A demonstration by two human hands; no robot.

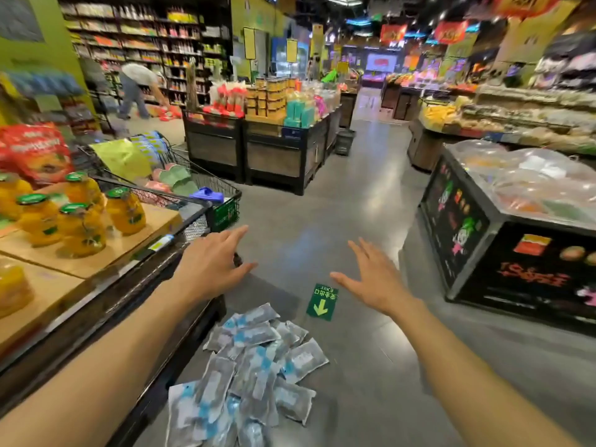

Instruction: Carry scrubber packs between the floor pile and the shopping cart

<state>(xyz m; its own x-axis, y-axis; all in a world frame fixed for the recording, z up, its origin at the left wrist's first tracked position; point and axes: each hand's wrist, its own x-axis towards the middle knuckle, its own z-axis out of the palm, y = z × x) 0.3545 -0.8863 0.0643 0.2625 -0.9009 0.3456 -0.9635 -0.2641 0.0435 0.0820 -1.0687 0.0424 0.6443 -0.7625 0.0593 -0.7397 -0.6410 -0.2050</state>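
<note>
**Both hands out and empty above the packets on the floor**

Head view: I see my left hand (211,262) stretched forward with fingers straight and spread, holding nothing. It hangs just off the corner of the display shelf (106,285), which runs along its outer side. My right hand (374,279) is out too, fingers apart and relaxed, also empty, well apart from the left. Below and nearer to me than both hands lies a heap of grey-and-blue packets (258,366) on the floor, closer to the left hand than the right and touched by neither. Just beside the right hand's thumb, on the floor, is a green exit sticker (322,301). Beyond the left hand stands a shopping cart (206,188), loaded with goods; jars of yellow fruit (77,221) sit on the shelf to that hand's outer side.

My judgement of the risks: the packets lie loose and overlapped underfoot, so a step forward could slip on them or burst one. The left forearm passes close to the shelf edge; a sideways swing could knock the jars.
</note>
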